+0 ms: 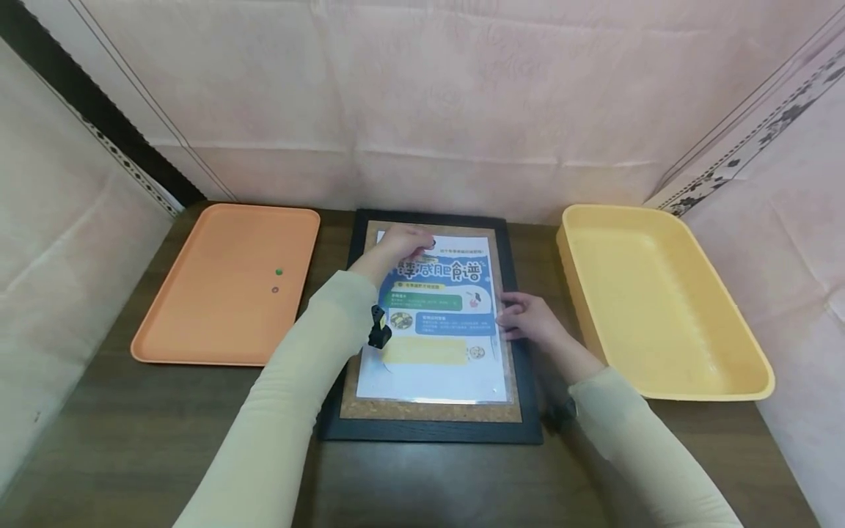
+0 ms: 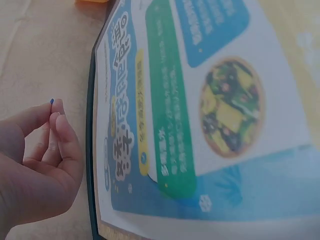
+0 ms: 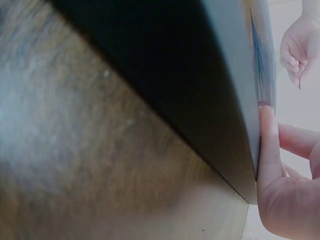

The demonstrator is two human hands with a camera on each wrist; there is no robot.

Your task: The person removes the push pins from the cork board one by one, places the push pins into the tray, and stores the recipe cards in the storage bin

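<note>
A small, blue-tipped object (image 2: 52, 101) is pinched between the thumb and fingers of the left hand (image 1: 405, 242), which is positioned over the upper part of a white rectangular printed sheet (image 1: 432, 323) with blue, green and yellow panels. The body of the object is largely hidden by the fingertips, and whether the sheet is touched by it cannot be told. The sheet is laid on a rectangular brown cork board (image 1: 429, 412), which is enclosed by a wide black frame (image 1: 429, 433). The right hand (image 1: 533, 319) is placed at the right edge of the sheet; its fingers are extended and spread, with the fingertips rested on that edge. The framed board is supported by a dark brown wood-grain table (image 1: 132, 440), between two containers. To the left, a shallow orange rectangular tray (image 1: 218, 286) with rounded corners is set; a small green round piece (image 1: 279, 272) and a small greyish-purple round piece (image 1: 275, 290) are contained in it, close together but apart, toward its right side. To the right, a deep yellow rectangular tub (image 1: 660, 301) with rounded corners is set, and its smooth inner floor is exposed to view.
</note>
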